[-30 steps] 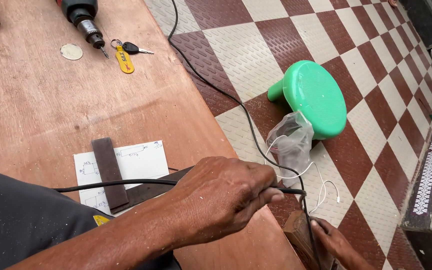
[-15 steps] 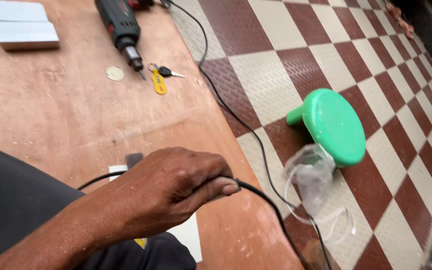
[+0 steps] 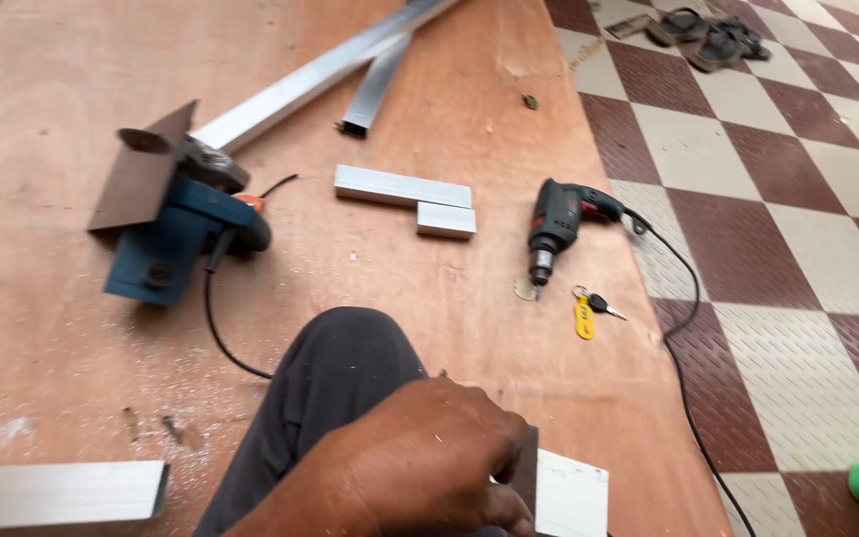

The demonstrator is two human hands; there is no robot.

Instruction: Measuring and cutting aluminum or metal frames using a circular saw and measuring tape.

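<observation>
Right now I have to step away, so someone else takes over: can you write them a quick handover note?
Left hand: low by the knee, fingers curled beside a white sheet; I cannot tell whether it grips anything. Right hand: out of view.
Things: corded drill and keys lie on the plywood to the right, blue saw to the left, two short aluminium pieces between them, long profiles behind.
Done: short pieces lie cut.
Left: both tools lie unheld; nothing more shows.

Checkered floor [image 3: 787,199] beside plywood sheet [image 3: 429,109]
</observation>
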